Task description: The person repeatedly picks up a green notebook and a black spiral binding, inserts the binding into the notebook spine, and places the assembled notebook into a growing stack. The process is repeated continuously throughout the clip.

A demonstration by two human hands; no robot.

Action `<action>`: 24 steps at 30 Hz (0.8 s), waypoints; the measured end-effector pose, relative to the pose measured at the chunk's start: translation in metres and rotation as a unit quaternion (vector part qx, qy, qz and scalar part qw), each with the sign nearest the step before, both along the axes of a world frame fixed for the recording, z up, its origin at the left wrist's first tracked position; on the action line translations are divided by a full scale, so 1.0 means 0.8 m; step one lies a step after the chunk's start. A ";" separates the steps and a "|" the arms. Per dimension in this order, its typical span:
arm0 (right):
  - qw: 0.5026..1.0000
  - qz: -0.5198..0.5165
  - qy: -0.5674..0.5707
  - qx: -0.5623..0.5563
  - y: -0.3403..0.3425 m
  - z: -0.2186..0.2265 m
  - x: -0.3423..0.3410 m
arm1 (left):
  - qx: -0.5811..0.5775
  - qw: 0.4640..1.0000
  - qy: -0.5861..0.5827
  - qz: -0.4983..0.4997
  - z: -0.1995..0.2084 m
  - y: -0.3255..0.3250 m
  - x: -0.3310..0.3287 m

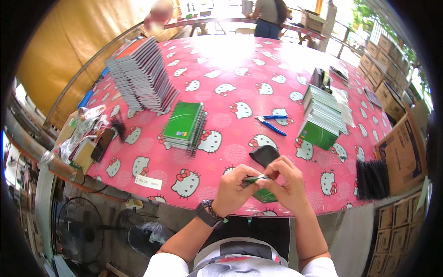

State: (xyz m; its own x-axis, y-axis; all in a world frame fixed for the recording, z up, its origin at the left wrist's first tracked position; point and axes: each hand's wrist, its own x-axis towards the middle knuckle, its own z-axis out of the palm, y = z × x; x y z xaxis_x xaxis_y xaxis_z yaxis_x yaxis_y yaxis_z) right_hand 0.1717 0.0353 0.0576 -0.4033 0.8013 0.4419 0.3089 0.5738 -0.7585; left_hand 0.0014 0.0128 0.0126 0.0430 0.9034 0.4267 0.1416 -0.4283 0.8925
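Note:
Close to the table's near edge, my left hand point(237, 187) is closed on the edge of a green notebook point(265, 196). My right hand point(287, 183) is pinched at the same edge, its thumb and fingers meeting the left hand's; whatever small part lies between its fingertips is hidden. Just beyond the hands rests a flat black object point(264, 155). Farther off lie blue-handled cutting pliers point(273, 123), their jaws pointing left. A small pile of green spiral notebooks point(183, 121) sits to the left. On the right stands a block of green-covered page stacks point(320, 120).
A tall stack of spiral notebooks point(140, 76) rises at the far left. Black plastic coils point(371, 179) lie by a cardboard box point(404, 154) at right. A paper label point(148, 182) is near the front edge of the pink table point(240, 152). Another person point(270, 18) stands beyond.

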 end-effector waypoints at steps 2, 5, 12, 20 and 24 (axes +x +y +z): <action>1.000 0.001 -0.001 0.008 -0.004 -0.002 0.007 | -0.013 0.999 -0.032 -0.022 0.000 0.000 0.007; 0.999 0.022 -0.011 0.024 -0.005 -0.006 0.000 | -0.030 0.998 -0.046 -0.003 -0.012 -0.002 0.005; 0.996 -0.052 -0.040 0.062 0.010 -0.018 0.013 | 0.036 0.988 0.078 0.131 0.033 0.065 -0.087; 0.967 -0.093 -0.225 0.067 0.063 -0.124 0.030 | 0.029 0.786 0.587 0.191 0.065 0.227 -0.219; 0.980 -0.143 -0.133 0.031 0.070 -0.117 -0.001 | 0.015 0.853 0.433 0.291 0.014 0.242 -0.253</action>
State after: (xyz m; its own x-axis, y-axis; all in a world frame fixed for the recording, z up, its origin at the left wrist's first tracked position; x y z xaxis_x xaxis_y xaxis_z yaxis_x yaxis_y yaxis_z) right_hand 0.1713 0.0913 -0.0363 -0.2734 0.8735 0.4027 0.6453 0.4770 -0.5967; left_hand -0.2009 0.2067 0.0240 -0.0980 0.8681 0.4867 0.9386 -0.0819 0.3351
